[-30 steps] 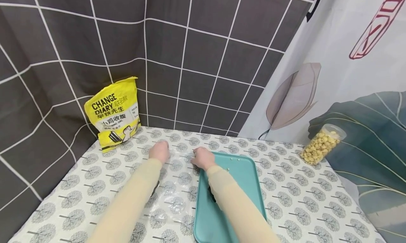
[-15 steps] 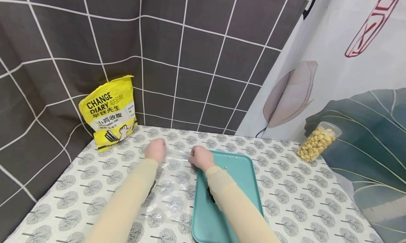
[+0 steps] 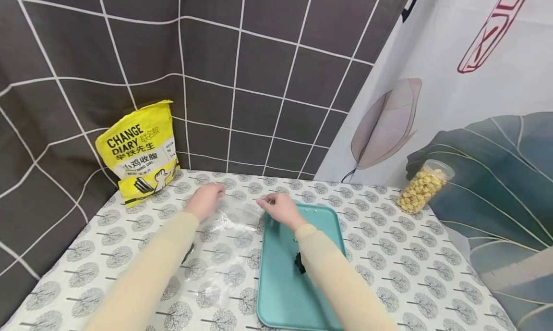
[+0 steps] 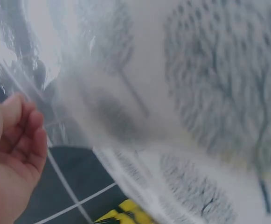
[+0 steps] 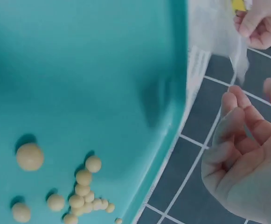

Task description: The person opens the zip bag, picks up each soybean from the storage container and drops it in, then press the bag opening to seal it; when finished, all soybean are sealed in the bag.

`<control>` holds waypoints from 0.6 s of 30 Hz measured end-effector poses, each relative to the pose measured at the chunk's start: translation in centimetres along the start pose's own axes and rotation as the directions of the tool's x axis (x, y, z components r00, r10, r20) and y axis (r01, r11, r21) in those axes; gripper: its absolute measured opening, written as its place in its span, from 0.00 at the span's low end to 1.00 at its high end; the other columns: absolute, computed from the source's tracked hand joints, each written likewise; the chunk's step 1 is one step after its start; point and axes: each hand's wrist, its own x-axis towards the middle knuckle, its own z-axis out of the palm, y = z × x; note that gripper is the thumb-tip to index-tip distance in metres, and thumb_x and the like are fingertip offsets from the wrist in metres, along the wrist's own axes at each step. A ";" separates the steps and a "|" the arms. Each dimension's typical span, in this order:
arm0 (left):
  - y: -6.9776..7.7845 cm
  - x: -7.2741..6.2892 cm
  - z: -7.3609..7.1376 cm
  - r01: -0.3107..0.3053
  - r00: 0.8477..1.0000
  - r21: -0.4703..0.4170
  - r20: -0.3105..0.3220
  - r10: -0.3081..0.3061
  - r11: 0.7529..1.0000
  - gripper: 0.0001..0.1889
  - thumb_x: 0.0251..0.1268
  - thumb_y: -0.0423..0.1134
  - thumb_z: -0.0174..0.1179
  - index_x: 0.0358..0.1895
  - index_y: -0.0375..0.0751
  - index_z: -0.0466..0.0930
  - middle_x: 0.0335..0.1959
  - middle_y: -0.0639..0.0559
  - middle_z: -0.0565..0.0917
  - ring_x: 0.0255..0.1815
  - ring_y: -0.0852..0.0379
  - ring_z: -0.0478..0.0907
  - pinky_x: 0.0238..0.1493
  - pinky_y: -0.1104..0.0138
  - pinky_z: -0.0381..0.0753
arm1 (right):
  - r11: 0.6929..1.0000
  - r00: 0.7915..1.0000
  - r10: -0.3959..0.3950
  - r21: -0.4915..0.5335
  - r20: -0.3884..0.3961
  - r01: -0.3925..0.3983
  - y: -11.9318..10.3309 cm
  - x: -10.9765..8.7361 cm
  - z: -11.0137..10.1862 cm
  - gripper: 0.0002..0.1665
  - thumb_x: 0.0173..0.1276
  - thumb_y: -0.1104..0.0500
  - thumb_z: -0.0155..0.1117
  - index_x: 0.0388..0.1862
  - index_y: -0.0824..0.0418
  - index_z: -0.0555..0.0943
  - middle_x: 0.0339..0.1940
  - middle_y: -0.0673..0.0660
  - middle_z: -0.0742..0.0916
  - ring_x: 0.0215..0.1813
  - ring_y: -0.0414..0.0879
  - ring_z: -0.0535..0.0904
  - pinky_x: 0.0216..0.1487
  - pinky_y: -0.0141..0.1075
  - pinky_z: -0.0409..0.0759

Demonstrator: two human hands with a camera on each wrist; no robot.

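A clear plastic bag point(image 3: 229, 254) lies over the patterned cloth, its far edge lifted. My left hand point(image 3: 205, 201) pinches that edge at the left corner; the left wrist view shows the thumb and curled fingers against the film point(image 4: 37, 74). Beside the other corner is my right hand point(image 3: 282, 210), above the far left corner of a teal tray point(image 3: 281, 283). In the right wrist view its thumb stands apart from the bent fingers point(image 5: 238, 100), and the film's tip hangs just beyond the fingertips. Several small beige balls point(image 5: 30, 157) sit on the tray.
A yellow snack bag point(image 3: 140, 153) stands upright at the back left, against the dark checked curtain point(image 3: 259, 81). At the back right, a clear jar of popcorn-like pieces point(image 3: 423, 187) leans by the leaf-patterned curtain. Tree-print cloth point(image 3: 380, 273) covers the table.
Both hands lifted the bag's far edge a little, holding it stretched between them. Now my right hand has let go and its thumb has parted from the fingers. The head view turned slightly right.
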 end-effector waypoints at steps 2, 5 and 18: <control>0.2 -0.4 -0.5 -0.041 0.999 -0.032 0.013 0.042 0.999 0.07 0.68 0.34 0.52 0.42 0.37 0.78 0.40 0.45 0.83 0.43 0.48 0.79 0.52 0.53 0.77 | 0.996 1.000 0.005 0.094 0.027 -0.008 -0.1 -0.3 -0.4 0.18 0.69 0.48 0.58 0.37 0.62 0.84 0.31 0.58 0.86 0.24 0.43 0.76 0.28 0.32 0.74; 0.7 -1.0 -0.9 -0.096 0.995 -0.048 0.034 0.098 0.994 0.05 0.68 0.35 0.53 0.39 0.40 0.78 0.40 0.49 0.83 0.43 0.51 0.78 0.51 0.55 0.77 | 0.969 0.995 0.023 0.241 0.102 -0.047 -0.3 -0.9 -0.8 0.16 0.67 0.53 0.61 0.38 0.67 0.84 0.30 0.62 0.86 0.22 0.43 0.76 0.28 0.33 0.78; 6.6 -2.3 -1.4 -0.391 0.919 0.141 0.112 0.377 0.910 0.06 0.58 0.30 0.62 0.36 0.46 0.80 0.37 0.54 0.83 0.42 0.55 0.79 0.48 0.61 0.77 | 0.901 0.965 0.008 0.417 0.261 -0.120 -1.9 -3.1 -0.2 0.17 0.64 0.54 0.65 0.38 0.70 0.83 0.21 0.55 0.84 0.20 0.40 0.78 0.27 0.34 0.83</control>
